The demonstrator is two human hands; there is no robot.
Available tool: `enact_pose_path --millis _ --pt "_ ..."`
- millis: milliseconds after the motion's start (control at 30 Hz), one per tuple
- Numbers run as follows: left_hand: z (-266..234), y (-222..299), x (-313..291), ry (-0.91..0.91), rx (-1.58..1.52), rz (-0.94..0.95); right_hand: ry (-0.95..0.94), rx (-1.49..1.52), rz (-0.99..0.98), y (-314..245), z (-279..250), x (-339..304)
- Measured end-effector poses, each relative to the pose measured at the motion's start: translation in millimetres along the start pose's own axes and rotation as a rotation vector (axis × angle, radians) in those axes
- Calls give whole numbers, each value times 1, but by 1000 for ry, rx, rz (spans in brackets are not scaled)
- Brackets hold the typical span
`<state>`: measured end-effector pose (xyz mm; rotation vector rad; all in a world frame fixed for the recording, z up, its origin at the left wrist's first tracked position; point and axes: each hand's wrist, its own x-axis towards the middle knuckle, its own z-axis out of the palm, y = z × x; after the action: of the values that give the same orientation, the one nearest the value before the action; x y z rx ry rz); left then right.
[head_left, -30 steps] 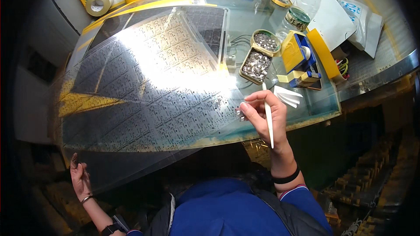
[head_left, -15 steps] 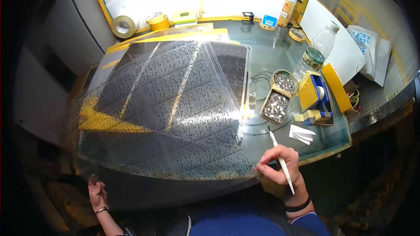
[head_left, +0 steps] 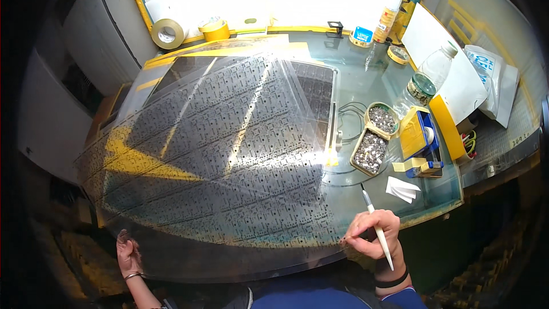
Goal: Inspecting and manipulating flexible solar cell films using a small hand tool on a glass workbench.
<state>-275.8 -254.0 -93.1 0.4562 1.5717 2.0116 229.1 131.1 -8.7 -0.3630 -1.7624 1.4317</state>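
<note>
A large transparent film (head_left: 229, 137) printed with fine black circuit-like patterns lies at a slant over the glass-topped table. Its near margin hangs past the table's front edge. At the lower left, my left hand (head_left: 129, 254) is closed at the film's near left edge, fingers curled, partly seen through the clear margin. My right hand (head_left: 374, 233) holds a slim white brush (head_left: 382, 239) with a dark fine tip pointing away from me. Its thumb and forefinger pinch together at the film's near right corner. Beneath the film lie darker sheets (head_left: 316, 86) and yellow tape strips.
Right of the film are two joined trays (head_left: 370, 153) of small bits, a blue and yellow tape dispenser (head_left: 420, 137), folded white paper (head_left: 402, 189) and a clear bottle (head_left: 436, 68). Tape rolls (head_left: 168, 34) and a small black stand (head_left: 335, 28) line the back below a bright panel.
The whole view has shifted, so the table and its things sit lower and further right. My right hand appears slightly lower with the brush. My left hand stays nearly in place in the picture.
</note>
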Motion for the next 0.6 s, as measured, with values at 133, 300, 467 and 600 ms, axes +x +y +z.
enact_pose_path --millis 133,300,467,600 --pt "20 13 8 17 72 25 11 -33 6 -4 0 0" --pt "87 85 42 -16 693 -1 220 -194 323 0 11 6" --pt "123 113 66 392 1748 391 198 -202 389 3 15 14" --pt "293 62 -4 -173 1233 778 239 -171 406 7 15 10"
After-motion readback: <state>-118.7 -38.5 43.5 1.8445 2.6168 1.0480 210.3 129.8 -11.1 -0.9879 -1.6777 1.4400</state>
